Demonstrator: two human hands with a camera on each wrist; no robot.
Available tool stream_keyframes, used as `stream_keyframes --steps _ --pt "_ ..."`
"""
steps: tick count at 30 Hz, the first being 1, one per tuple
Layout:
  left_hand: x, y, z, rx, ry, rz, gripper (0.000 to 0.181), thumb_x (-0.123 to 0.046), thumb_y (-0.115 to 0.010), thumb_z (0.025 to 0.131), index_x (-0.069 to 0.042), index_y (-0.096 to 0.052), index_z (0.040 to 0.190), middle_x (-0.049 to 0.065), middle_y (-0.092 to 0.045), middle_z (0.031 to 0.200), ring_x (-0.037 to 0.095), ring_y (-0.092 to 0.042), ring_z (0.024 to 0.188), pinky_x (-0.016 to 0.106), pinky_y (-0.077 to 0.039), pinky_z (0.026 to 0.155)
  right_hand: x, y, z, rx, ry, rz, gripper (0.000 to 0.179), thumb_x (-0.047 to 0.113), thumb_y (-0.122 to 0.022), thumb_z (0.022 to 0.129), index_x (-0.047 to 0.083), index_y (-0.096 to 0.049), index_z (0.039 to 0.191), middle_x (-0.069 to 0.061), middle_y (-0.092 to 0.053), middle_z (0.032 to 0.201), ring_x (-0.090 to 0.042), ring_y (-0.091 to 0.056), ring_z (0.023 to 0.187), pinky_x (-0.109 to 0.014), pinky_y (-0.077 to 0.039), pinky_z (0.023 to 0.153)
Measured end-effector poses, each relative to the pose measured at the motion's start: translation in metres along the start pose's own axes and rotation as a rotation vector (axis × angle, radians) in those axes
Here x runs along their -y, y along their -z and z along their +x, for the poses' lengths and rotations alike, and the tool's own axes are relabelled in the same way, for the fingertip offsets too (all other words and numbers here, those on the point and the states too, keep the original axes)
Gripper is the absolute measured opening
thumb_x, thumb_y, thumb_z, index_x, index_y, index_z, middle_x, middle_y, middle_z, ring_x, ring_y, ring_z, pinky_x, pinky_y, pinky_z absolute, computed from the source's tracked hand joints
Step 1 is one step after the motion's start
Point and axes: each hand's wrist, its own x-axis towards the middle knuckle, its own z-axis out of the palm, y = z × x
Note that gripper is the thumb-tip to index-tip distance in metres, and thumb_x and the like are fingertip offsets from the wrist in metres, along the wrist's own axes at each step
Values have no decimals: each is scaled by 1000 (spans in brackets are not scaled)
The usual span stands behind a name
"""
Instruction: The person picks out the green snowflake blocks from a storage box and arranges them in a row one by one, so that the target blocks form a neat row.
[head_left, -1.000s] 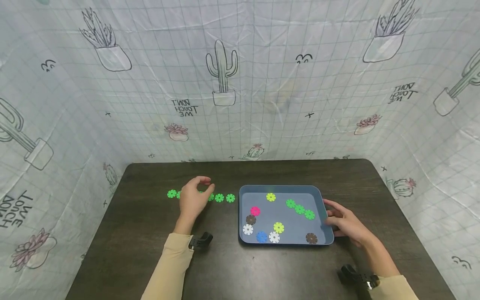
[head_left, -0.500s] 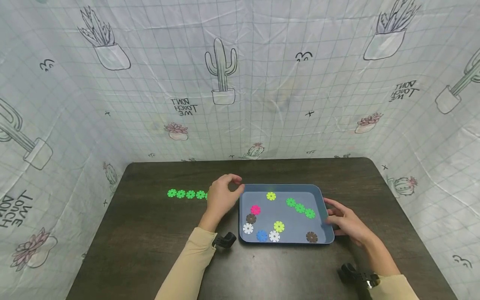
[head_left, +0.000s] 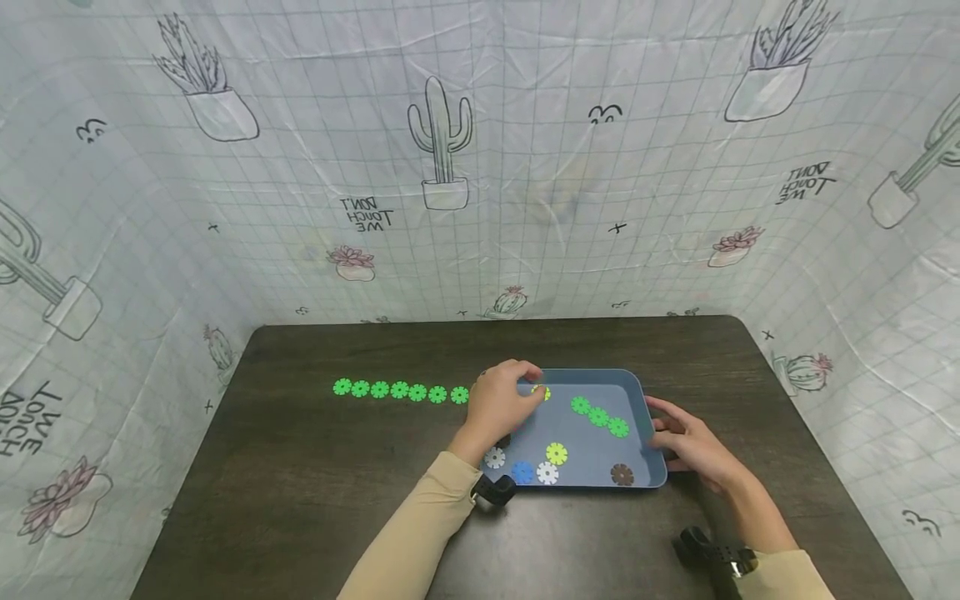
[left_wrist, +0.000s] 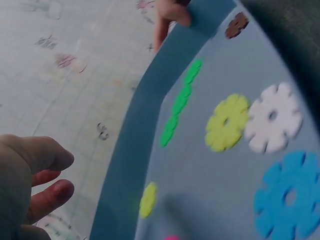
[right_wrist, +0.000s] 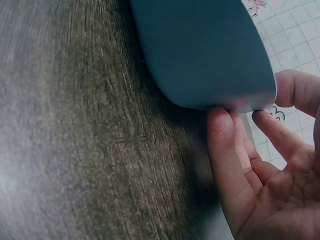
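My left hand (head_left: 501, 403) hovers over the left part of a blue-grey tray (head_left: 585, 377), thumb and fingers apart with nothing between them. A yellow notched disc (head_left: 546, 392) lies by its fingertips in the head view. At the tray's right end, my right hand (head_left: 693, 446) holds the rim, the thumb lapping over it in the left wrist view. Inside lie three green notched discs (head_left: 598, 416) in a slanted line, another yellow disc (head_left: 557, 454), white discs (head_left: 547, 473), a blue disc (left_wrist: 289, 197) and a brown disc (head_left: 622, 475). The left hand mostly hides the pink disc.
Left of the tray, a straight row of several green notched discs (head_left: 399, 390) lies on the dark wooden table (head_left: 315, 483). A white cloth (head_left: 525, 167) printed with cacti hangs behind the table and at both sides.
My left hand has moved right from above the green row, across the tray's left rim, to over the tray. The full green row now shows. The right hand and tray have stayed put.
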Motion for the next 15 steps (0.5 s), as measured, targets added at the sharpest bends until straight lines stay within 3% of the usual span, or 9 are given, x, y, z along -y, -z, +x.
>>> stream_keyframes --steps 8,15 --pt "-13 -24 8 101 -15 67 19 -31 -77 92 -23 -79 109 -12 -71 98 4 -63 78 20 -46 62 -1 1 0 -2 6 0 77 7 -64 98 6 -24 164 -34 -52 137 -34 -66 105 -56 -59 81" --pt "-21 -40 13 144 -44 112 19 -31 -77 92 -25 -79 109 -13 -71 98 3 -63 79 21 -46 62 -1 0 0 4 17 14 77 6 -64 98 6 -25 164 -33 -52 137 -34 -67 104 -55 -59 80"
